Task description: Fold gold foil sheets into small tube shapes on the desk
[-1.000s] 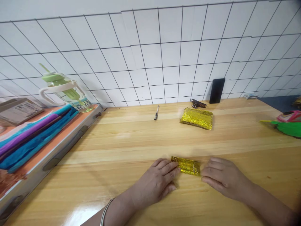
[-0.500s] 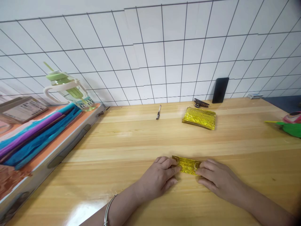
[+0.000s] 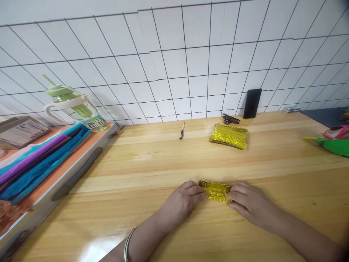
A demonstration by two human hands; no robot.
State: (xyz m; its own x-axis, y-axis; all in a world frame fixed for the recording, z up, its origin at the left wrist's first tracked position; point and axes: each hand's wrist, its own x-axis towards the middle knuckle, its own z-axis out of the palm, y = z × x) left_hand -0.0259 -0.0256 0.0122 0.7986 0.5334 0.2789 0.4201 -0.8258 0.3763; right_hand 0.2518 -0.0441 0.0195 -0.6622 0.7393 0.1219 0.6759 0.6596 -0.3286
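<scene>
Our right hand (image 3: 252, 202) has come in, gripping the right end of the folded gold foil (image 3: 216, 191) on the desk (image 3: 144, 167); our left hand (image 3: 180, 203) holds the other, so it looks steadied both sides.

A home or small craft room is suggested, though which cannot be told: beneath the left hand (image 3: 180, 203) and right hand (image 3: 252, 203), a wooden tabletop (image 3: 147, 163) is backed by a grid-lined white wall (image 3: 171, 62); left of the grip, a drinking bottle (image 3: 81, 111) and coloured material (image 3: 54, 160) are seen.
</scene>
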